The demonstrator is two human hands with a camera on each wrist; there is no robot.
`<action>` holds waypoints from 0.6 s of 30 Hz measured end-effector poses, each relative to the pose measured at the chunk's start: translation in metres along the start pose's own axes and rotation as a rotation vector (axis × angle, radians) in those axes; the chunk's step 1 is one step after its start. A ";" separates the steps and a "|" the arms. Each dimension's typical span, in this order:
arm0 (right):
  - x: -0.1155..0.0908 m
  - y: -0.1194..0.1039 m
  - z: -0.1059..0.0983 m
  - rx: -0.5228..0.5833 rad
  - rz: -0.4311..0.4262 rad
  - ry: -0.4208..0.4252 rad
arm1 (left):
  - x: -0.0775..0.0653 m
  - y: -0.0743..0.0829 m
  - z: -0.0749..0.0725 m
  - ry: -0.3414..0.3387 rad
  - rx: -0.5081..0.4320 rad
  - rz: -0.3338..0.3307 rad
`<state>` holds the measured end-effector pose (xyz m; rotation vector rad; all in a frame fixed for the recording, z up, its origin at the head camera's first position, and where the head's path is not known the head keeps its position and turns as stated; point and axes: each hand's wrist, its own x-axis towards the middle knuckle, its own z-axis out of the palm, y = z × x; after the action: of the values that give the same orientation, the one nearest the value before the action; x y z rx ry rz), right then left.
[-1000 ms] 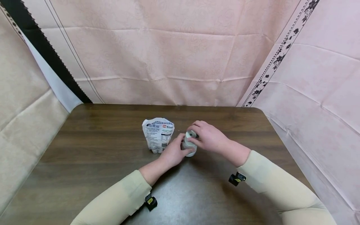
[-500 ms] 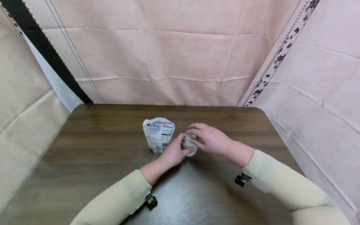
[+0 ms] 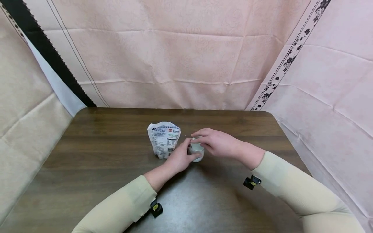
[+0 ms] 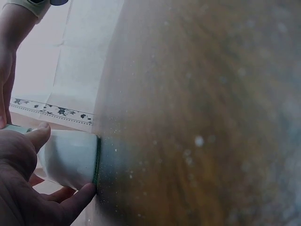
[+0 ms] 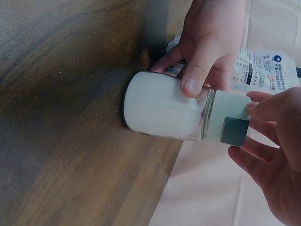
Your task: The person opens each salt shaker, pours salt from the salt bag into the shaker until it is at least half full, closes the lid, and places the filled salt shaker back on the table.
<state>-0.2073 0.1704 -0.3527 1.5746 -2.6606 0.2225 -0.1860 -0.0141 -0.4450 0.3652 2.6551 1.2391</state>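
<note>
A small glass jar [image 5: 160,106] filled with white grains stands upright on the table. My left hand [image 3: 180,159] grips its body, thumb on the near side and fingers round the far side. On the jar's neck sits a pale green cap [image 5: 217,110] with a dark green square on its side. My right hand [image 3: 219,142] pinches this cap between thumb and fingers, as the right wrist view shows. In the head view its fingers cover much of the cap's top. Just left of the jar, behind my left hand, stands a white printed pouch [image 3: 164,139].
The brown wooden table [image 3: 102,155] has fine white grains scattered near the jar in the wrist views. Behind the table hangs a pink cloth [image 3: 175,64], with more cloth at both sides.
My right hand has shifted its fingers on the cap, spreading them in between and closing again farther left over its top. The left hand, jar and pouch stay in place.
</note>
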 end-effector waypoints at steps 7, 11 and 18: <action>0.005 0.004 0.005 -0.004 0.043 0.043 | 0.001 0.002 -0.001 0.013 0.006 0.007; 0.007 0.003 0.009 0.003 0.092 0.083 | 0.001 0.002 -0.001 0.009 0.012 0.001; 0.009 -0.004 0.019 0.051 0.283 0.145 | 0.000 0.000 0.001 0.005 -0.003 0.002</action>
<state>-0.2075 0.1582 -0.3699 1.1382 -2.7707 0.4003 -0.1862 -0.0136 -0.4453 0.3645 2.6573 1.2462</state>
